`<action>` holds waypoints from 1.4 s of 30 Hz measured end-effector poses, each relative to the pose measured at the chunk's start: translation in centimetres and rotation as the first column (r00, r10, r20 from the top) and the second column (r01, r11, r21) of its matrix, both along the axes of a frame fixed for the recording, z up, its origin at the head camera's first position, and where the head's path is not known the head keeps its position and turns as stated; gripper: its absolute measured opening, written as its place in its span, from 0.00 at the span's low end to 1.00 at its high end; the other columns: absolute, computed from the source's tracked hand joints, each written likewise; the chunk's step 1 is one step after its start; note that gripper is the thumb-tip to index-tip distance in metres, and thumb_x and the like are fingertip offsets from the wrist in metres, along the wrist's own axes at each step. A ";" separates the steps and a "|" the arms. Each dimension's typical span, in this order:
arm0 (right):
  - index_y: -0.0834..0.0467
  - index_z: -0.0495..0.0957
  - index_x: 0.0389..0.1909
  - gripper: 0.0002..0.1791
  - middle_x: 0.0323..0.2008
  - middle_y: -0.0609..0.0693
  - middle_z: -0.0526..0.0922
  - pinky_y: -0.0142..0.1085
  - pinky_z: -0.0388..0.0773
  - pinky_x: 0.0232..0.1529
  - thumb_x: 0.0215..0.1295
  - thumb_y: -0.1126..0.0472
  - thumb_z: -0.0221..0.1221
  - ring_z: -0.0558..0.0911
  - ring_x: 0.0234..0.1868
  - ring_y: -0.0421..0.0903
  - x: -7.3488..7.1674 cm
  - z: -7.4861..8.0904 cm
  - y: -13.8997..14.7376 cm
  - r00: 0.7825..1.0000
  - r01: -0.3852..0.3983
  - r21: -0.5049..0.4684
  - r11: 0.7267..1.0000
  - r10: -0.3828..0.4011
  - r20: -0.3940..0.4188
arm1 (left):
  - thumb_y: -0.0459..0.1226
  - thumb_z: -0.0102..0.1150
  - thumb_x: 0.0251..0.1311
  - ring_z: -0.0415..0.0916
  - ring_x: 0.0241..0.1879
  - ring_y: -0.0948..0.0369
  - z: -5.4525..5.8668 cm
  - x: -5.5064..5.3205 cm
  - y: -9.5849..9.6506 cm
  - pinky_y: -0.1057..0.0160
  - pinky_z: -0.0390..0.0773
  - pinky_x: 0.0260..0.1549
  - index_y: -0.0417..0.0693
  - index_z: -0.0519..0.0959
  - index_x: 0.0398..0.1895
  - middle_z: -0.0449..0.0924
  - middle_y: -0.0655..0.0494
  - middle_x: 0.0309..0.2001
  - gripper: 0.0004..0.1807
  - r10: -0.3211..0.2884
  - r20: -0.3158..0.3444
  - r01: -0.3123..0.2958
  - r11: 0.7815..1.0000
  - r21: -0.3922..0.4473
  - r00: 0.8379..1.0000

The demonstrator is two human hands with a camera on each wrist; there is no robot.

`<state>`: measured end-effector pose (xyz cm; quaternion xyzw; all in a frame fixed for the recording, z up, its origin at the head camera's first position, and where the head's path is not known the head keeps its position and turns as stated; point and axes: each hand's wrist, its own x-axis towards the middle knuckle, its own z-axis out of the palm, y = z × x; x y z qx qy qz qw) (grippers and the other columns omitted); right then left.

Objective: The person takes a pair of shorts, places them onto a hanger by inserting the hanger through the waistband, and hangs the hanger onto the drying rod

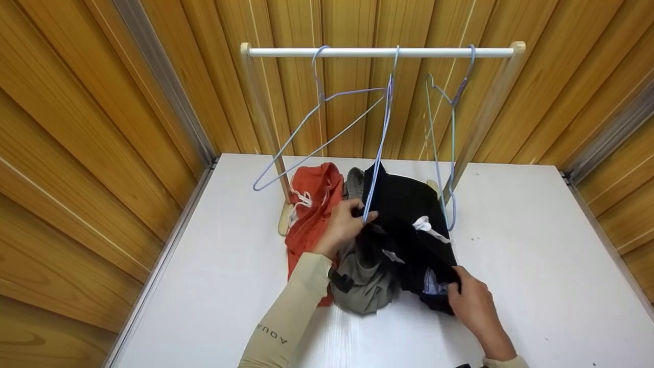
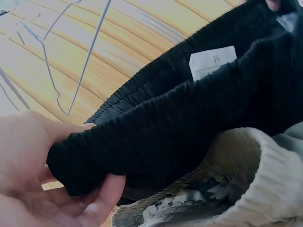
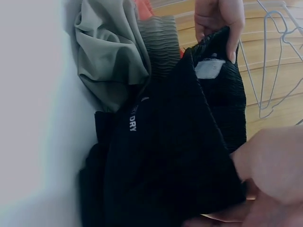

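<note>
A pair of black shorts with an elastic waistband is stretched between my two hands. My left hand pinches one end of the waistband, thumb on one side and fingers on the other in the left wrist view. At the opposite end, my right hand grips the waistband too. The waist opening shows a white label on its inner side. Small pale lettering runs along the fabric in the right wrist view. A thin blue hanger hangs down in front, its lower end overlapping my left hand in the head view.
Grey-green shorts and red shorts with a white drawstring lie on the white table to the left. Two more wire hangers, one left and one right, hang from the white rail of a wooden-legged rack.
</note>
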<state>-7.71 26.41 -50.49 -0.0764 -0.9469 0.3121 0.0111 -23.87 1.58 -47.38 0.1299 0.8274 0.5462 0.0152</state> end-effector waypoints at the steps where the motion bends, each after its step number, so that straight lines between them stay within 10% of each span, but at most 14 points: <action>1: 0.73 0.68 0.60 0.23 0.55 0.75 0.74 0.53 0.76 0.44 0.67 0.68 0.47 0.80 0.46 0.64 -0.1 0.1 0.0 1.000 0.015 -0.010 1.000 -0.015 -0.014 | 0.41 0.69 0.55 0.64 0.29 0.62 -0.1 0.0 0.0 0.68 0.63 0.30 0.47 0.73 0.21 0.64 0.61 0.22 0.15 -0.003 0.008 0.003 1.000 0.006 1.000; 19: 0.65 0.75 0.52 0.14 0.50 0.64 0.78 0.54 0.67 0.56 0.68 0.67 0.51 0.75 0.57 0.61 -1.0 3.2 -1.1 0.934 0.156 -0.157 0.975 -0.197 -0.297 | 0.36 0.54 0.64 0.65 0.29 0.61 -0.2 0.0 0.2 0.68 0.64 0.33 0.38 0.74 0.31 0.65 0.58 0.26 0.09 -0.002 0.134 -0.013 0.994 0.113 0.991; 29: 0.64 0.74 0.53 0.14 0.51 0.62 0.78 0.53 0.67 0.57 0.68 0.66 0.53 0.74 0.58 0.59 -0.4 4.0 -2.1 0.941 0.080 -0.150 0.985 -0.124 -0.316 | 0.27 0.52 0.62 0.70 0.51 0.53 -0.5 0.3 0.4 0.57 0.68 0.56 0.35 0.75 0.48 0.76 0.41 0.50 0.12 0.017 0.123 -0.031 0.993 0.111 0.992; 42: 0.62 0.75 0.53 0.14 0.52 0.59 0.78 0.45 0.65 0.57 0.68 0.65 0.54 0.75 0.59 0.55 0.0 4.9 -2.2 0.940 0.101 -0.185 0.978 -0.155 -0.303 | 0.29 0.62 0.52 0.74 0.43 0.55 -0.7 0.3 0.4 0.61 0.74 0.46 0.35 0.80 0.44 0.80 0.42 0.43 0.14 0.070 0.074 -0.071 0.997 0.016 0.995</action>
